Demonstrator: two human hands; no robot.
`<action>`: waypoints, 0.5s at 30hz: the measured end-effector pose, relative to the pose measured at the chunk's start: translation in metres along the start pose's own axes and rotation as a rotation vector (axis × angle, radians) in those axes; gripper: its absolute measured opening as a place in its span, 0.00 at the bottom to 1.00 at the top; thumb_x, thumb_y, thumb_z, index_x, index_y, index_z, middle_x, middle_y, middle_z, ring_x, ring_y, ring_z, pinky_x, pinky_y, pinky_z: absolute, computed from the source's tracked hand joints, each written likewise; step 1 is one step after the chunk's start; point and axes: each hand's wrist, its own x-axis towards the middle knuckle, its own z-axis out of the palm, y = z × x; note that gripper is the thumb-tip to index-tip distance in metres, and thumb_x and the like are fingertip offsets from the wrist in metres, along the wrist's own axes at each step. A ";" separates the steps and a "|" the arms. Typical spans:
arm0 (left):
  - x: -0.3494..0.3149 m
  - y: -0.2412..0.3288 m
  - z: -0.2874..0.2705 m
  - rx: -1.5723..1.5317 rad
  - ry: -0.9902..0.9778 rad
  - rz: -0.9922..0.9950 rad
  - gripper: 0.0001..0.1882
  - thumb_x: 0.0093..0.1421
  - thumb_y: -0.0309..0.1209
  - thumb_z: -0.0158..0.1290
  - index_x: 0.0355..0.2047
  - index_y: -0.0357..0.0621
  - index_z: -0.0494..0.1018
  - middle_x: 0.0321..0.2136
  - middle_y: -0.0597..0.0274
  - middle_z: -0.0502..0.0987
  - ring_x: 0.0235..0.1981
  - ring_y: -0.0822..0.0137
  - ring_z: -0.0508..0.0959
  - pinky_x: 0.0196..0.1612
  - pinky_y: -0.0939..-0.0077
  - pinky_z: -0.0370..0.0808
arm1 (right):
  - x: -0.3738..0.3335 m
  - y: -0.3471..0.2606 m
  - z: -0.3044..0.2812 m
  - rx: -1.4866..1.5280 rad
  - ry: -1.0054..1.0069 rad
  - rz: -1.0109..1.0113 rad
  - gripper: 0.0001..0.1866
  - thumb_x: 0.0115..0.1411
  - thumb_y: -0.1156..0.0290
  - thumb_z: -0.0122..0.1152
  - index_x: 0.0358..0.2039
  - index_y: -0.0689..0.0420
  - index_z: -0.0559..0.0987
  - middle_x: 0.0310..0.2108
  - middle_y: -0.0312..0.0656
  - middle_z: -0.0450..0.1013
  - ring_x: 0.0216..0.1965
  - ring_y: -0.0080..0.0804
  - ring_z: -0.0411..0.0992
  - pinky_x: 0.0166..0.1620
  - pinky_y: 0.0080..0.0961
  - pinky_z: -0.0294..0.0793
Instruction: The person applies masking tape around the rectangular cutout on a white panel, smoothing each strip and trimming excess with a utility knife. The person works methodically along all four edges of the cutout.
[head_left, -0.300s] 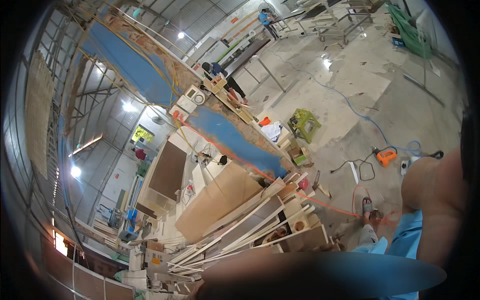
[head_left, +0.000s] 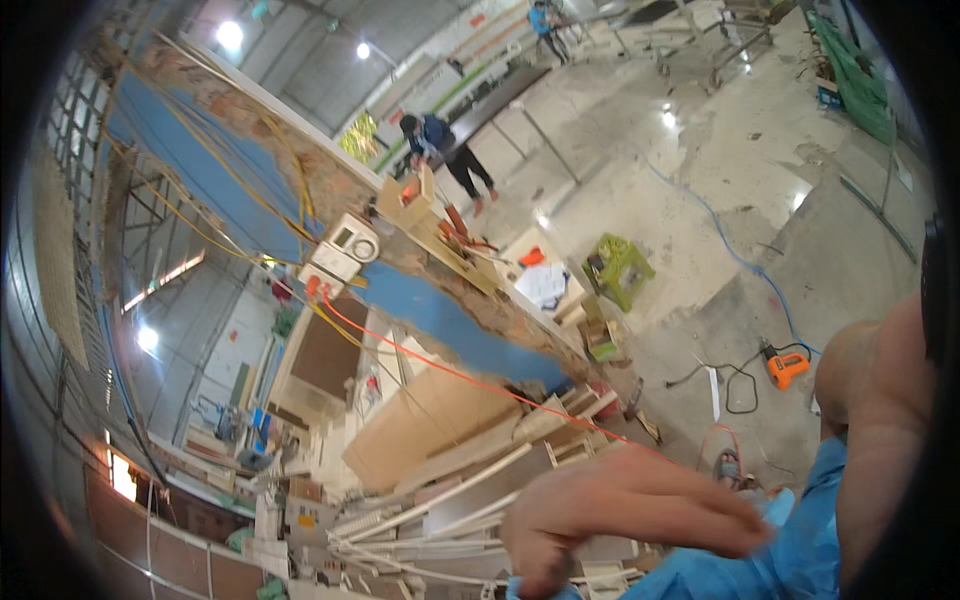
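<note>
My left hand (head_left: 625, 500) is raised at the lower middle, blurred, its fingers stretched toward the right and its thumb bent downward. Nothing shows in it, and part of the palm is hidden. Behind it lies a pile of wooden strips and boards (head_left: 480, 485). At the right rim my bent right arm (head_left: 880, 400) reaches up past the picture's edge, so the right hand is out of sight. Blue cloth (head_left: 815, 510) of my clothing shows between them. On the floor near that arm rests an orange corded power tool (head_left: 788, 370).
A blue, peeling post (head_left: 440, 310) slants through the middle, carrying a timer box (head_left: 350, 245) and an orange cord (head_left: 430, 362). A green stool (head_left: 620, 272) and a blue hose (head_left: 720, 230) are on the floor. A person (head_left: 445, 150) stands by a long table; another (head_left: 545, 30) is farther back.
My view has shifted and turned a little. The dark blur at the lower edge has given way to my left hand, now plainly in sight. My right arm remains raised.
</note>
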 end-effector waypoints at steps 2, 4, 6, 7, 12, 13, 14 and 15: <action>0.022 -0.018 -0.031 0.025 0.011 -0.040 0.10 0.60 0.29 0.59 0.42 0.41 0.81 0.41 0.54 0.82 0.43 0.54 0.83 0.51 0.56 0.79 | -0.014 0.054 -0.009 0.050 0.000 0.033 0.29 0.72 0.59 0.57 0.67 0.63 0.70 0.64 0.49 0.73 0.62 0.44 0.73 0.66 0.43 0.69; 0.040 -0.030 -0.059 0.084 0.034 -0.070 0.10 0.60 0.29 0.58 0.42 0.41 0.81 0.42 0.54 0.82 0.43 0.54 0.83 0.51 0.56 0.79 | -0.026 0.097 -0.009 0.093 0.003 0.046 0.29 0.72 0.59 0.57 0.67 0.63 0.71 0.64 0.48 0.73 0.62 0.44 0.73 0.66 0.43 0.69; 0.052 -0.038 -0.083 0.158 0.055 -0.096 0.10 0.60 0.29 0.58 0.42 0.41 0.81 0.42 0.54 0.82 0.43 0.54 0.83 0.51 0.56 0.79 | -0.035 0.132 -0.002 0.128 0.010 0.049 0.29 0.72 0.59 0.57 0.67 0.63 0.71 0.64 0.48 0.73 0.62 0.44 0.73 0.66 0.43 0.69; 0.056 -0.043 -0.091 0.190 0.061 -0.114 0.10 0.60 0.29 0.58 0.42 0.42 0.81 0.42 0.54 0.82 0.43 0.54 0.83 0.51 0.56 0.79 | -0.038 0.148 0.002 0.147 0.017 0.039 0.28 0.72 0.59 0.57 0.67 0.63 0.71 0.64 0.48 0.73 0.62 0.44 0.73 0.66 0.43 0.69; 0.072 -0.074 -0.121 0.318 0.082 -0.171 0.10 0.60 0.29 0.58 0.42 0.42 0.80 0.42 0.54 0.82 0.43 0.54 0.83 0.51 0.56 0.78 | -0.039 0.212 0.028 0.216 0.015 0.008 0.28 0.72 0.59 0.56 0.66 0.62 0.71 0.64 0.48 0.73 0.62 0.44 0.73 0.67 0.43 0.69; 0.074 -0.084 -0.126 0.334 0.078 -0.174 0.10 0.60 0.28 0.58 0.42 0.42 0.80 0.42 0.54 0.82 0.43 0.54 0.83 0.51 0.55 0.78 | -0.039 0.222 0.032 0.219 0.008 -0.014 0.28 0.72 0.59 0.56 0.66 0.62 0.72 0.64 0.48 0.73 0.62 0.43 0.73 0.67 0.43 0.69; 0.077 -0.095 -0.132 0.348 0.065 -0.175 0.10 0.60 0.28 0.58 0.42 0.42 0.80 0.43 0.54 0.82 0.43 0.54 0.83 0.51 0.55 0.78 | -0.040 0.234 0.035 0.216 0.008 -0.028 0.28 0.72 0.59 0.56 0.66 0.62 0.72 0.64 0.48 0.73 0.62 0.43 0.73 0.67 0.43 0.69; 0.081 -0.109 -0.135 0.350 0.056 -0.179 0.10 0.60 0.28 0.58 0.42 0.42 0.80 0.43 0.54 0.82 0.44 0.54 0.83 0.51 0.55 0.78 | -0.041 0.244 0.038 0.219 0.000 -0.048 0.28 0.72 0.59 0.56 0.66 0.62 0.72 0.63 0.48 0.73 0.62 0.43 0.73 0.67 0.43 0.69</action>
